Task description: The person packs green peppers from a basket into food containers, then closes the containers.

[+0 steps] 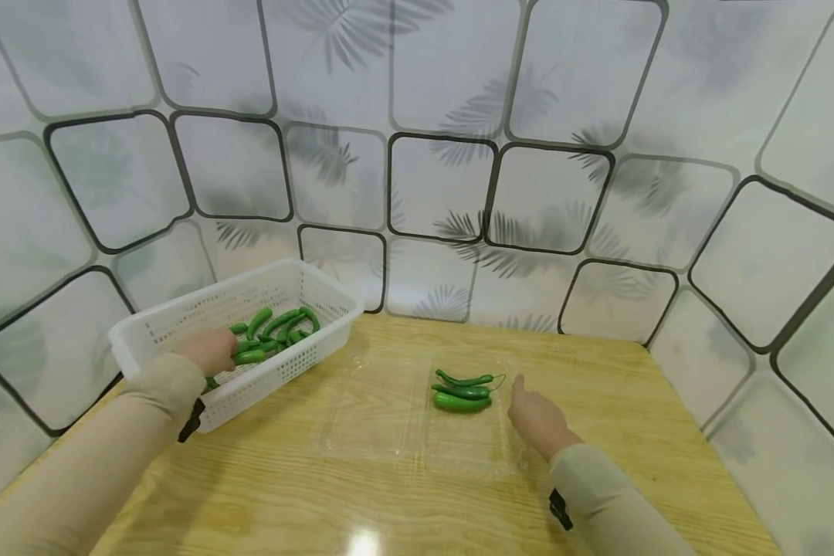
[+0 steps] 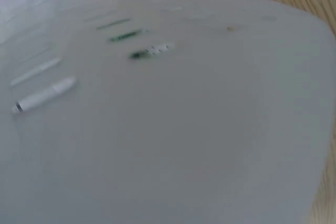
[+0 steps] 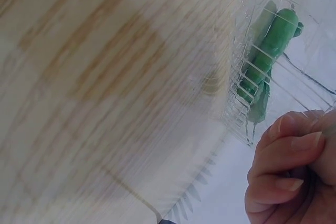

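Observation:
My left hand [image 1: 211, 349] reaches into a white plastic basket [image 1: 299, 367] of green chili peppers [image 1: 252, 357] in the head view. Its fingertips are hidden among the peppers, so whether it grips one I cannot tell. The left wrist view is filled by the basket's blurred wall [image 2: 199, 129], with green showing through a few slots. At the right side of a clear plastic clamshell box [image 1: 469, 452], my right hand [image 1: 538, 421] holds the edge, fingers curled in the right wrist view. Three green chili peppers [image 1: 462, 403] lie side by side toward the back of that box half.
The box's other half [image 1: 371, 409] lies spread flat to the left, between the peppers and the basket. Everything stands on a light wooden table [image 1: 285, 494]. A patterned curtain-like backdrop [image 1: 431, 193] rises along the table's back and sides.

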Available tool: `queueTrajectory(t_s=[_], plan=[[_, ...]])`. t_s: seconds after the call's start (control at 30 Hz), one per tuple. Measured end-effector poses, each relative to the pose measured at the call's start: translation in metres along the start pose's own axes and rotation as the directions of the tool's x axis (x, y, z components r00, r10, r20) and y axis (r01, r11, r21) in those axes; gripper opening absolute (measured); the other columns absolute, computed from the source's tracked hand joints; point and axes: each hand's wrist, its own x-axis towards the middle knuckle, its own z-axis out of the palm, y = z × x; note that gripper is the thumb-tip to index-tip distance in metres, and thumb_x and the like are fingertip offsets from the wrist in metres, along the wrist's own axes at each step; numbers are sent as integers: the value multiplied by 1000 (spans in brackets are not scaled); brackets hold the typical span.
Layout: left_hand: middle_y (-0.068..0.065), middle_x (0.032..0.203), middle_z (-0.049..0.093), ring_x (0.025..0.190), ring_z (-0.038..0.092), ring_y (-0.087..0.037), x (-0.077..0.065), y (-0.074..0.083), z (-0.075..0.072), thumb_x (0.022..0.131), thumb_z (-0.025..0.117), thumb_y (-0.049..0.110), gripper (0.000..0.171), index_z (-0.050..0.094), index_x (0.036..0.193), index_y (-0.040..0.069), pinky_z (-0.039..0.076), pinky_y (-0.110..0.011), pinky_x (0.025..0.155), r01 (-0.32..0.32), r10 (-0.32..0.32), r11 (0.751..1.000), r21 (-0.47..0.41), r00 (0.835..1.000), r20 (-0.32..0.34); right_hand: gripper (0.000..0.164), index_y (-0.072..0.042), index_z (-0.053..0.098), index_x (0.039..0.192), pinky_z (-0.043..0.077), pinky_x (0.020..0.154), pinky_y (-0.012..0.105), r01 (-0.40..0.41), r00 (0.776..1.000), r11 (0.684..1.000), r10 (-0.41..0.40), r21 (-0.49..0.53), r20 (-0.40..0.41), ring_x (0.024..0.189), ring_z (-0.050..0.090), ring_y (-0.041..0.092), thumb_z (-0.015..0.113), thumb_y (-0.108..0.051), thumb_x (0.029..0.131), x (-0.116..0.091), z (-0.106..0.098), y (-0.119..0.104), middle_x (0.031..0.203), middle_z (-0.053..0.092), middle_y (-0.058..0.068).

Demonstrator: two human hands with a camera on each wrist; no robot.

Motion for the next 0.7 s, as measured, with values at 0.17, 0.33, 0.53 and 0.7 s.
queueTrajectory(t_s=[0.17,0.33,0.53,0.7], plan=[[-12,80,64,71,58,-22,-6,-4,-1,81,68,8,15,66,87,-6,50,-41,65,21,-22,998,-50,999,-22,59,17,15,140,21,40,23,18,1000,1000,-18,-2,-2,40,26,9,46,-3,94,-1,0,0,48,43,2],[-13,82,63,70,57,-22,-11,-4,-4,83,66,9,18,64,90,-7,49,-40,63,21,-30,992,-126,997,-75,60,17,14,140,21,40,23,33,999,999,-33,-2,-1,40,24,9,47,-4,94,0,1,1,47,40,0],[-17,86,62,72,57,-23,-24,-2,-2,85,66,13,24,61,95,-9,48,-42,63,-9,-20,982,-190,988,-150,61,17,13,140,23,41,24,22,1000,1000,-22,6,10,41,28,10,47,-4,94,1,1,1,49,44,2],[-22,93,62,80,59,-30,-29,2,0,87,65,16,31,59,101,-11,49,-45,67,6,-46,981,-193,978,-205,62,17,12,140,24,41,25,18,1000,1000,-19,5,15,41,29,10,48,-5,94,2,0,0,49,44,2]])
